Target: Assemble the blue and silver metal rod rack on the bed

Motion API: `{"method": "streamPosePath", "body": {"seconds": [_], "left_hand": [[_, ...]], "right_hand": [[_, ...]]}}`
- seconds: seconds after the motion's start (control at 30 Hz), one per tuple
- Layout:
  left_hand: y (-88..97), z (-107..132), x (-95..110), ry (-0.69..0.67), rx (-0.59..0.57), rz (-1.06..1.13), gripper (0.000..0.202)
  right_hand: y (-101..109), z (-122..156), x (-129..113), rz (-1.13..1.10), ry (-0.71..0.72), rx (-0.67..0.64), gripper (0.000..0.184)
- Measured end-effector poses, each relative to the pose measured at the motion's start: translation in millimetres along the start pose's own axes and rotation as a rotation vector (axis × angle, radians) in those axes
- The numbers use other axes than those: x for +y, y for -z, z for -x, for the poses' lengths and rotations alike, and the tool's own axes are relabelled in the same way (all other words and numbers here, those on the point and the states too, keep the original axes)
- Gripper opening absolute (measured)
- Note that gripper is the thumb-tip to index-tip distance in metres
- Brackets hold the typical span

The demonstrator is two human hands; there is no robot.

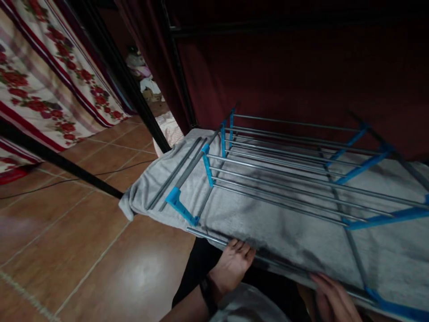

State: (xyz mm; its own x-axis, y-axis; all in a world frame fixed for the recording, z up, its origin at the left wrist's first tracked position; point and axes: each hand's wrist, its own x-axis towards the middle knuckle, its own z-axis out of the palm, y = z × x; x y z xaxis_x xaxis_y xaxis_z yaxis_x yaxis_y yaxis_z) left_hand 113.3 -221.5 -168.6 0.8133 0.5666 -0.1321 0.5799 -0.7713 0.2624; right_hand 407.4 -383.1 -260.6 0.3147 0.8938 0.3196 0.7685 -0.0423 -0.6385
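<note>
Grey towel (284, 241) lay spread across the drying rack (363, 167), your left hand (233, 264) curled round its near rail, your right hand (332, 297) at that edge, grip unclear; an uneven pull could have dragged the towel onto the tiled floor (100, 250).

No readable text

No words, labels, brands or numbers can be read anywhere in this dim, blurred view.
</note>
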Motion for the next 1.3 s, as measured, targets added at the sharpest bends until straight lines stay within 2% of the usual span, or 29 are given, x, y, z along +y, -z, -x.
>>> {"method": "streamPosePath", "body": {"seconds": [0.1, 0.17, 0.27, 0.37, 0.43, 0.53, 0.57, 0.63, 0.73, 0.87, 0.97, 1.1, 1.3], "left_hand": [[-4.1, -0.3, -1.4, 0.003, 0.019, -0.013, 0.036], [-9.0, 0.2, -3.2, 0.001, 0.039, -0.016, 0.037], [-18.2, 8.4, -9.1, -0.016, 0.151, -0.005, 0.034], [-26.8, 32.6, -24.8, 0.026, 0.448, 0.009, 0.030], [-31.0, 56.0, -44.3, 0.193, 0.654, 0.050, 0.024], [-36.4, 88.6, -85.3, 0.602, 0.909, 0.246, 0.018], [-38.2, 95.7, -99.6, 0.701, 0.968, 0.316, 0.017], [-41.5, 101.7, -123.7, 0.758, 0.967, 0.422, 0.024], [-44.7, 92.5, -141.3, 0.693, 0.857, 0.529, 0.032], [-45.4, 69.2, -140.8, 0.670, 0.891, 0.554, 0.025], [-46.3, 60.4, -140.3, 0.680, 0.921, 0.559, 0.019], [-47.9, 61.2, -144.5, 0.658, 0.907, 0.584, 0.018], [-45.9, 64.4, -151.5, 0.642, 0.899, 0.593, 0.022]], "right_hand": [[-32.5, -22.9, -14.5, 0.224, 0.447, -0.107, 0.043], [-46.8, -35.2, -15.5, 0.345, 0.658, -0.158, 0.048], [-53.8, -44.9, -6.1, 0.435, 0.786, -0.200, 0.053], [-51.5, -46.2, 4.4, 0.476, 0.812, -0.202, 0.058], [-50.5, -44.8, 8.0, 0.483, 0.828, -0.200, 0.058], [-52.3, -41.8, 10.8, 0.499, 0.826, -0.213, 0.059], [-53.3, -40.8, 11.8, 0.500, 0.819, -0.220, 0.059], [-55.1, -39.5, 14.0, 0.493, 0.804, -0.244, 0.058], [-56.0, -39.3, 17.2, 0.458, 0.798, -0.255, 0.057], [-54.6, -38.3, 19.9, 0.437, 0.792, -0.239, 0.055], [-53.2, -33.6, 20.6, 0.445, 0.700, -0.299, 0.057], [-52.2, -27.0, 19.7, 0.482, 0.579, -0.393, 0.065], [-52.3, -28.5, 20.5, 0.494, 0.611, -0.377, 0.065]]}}
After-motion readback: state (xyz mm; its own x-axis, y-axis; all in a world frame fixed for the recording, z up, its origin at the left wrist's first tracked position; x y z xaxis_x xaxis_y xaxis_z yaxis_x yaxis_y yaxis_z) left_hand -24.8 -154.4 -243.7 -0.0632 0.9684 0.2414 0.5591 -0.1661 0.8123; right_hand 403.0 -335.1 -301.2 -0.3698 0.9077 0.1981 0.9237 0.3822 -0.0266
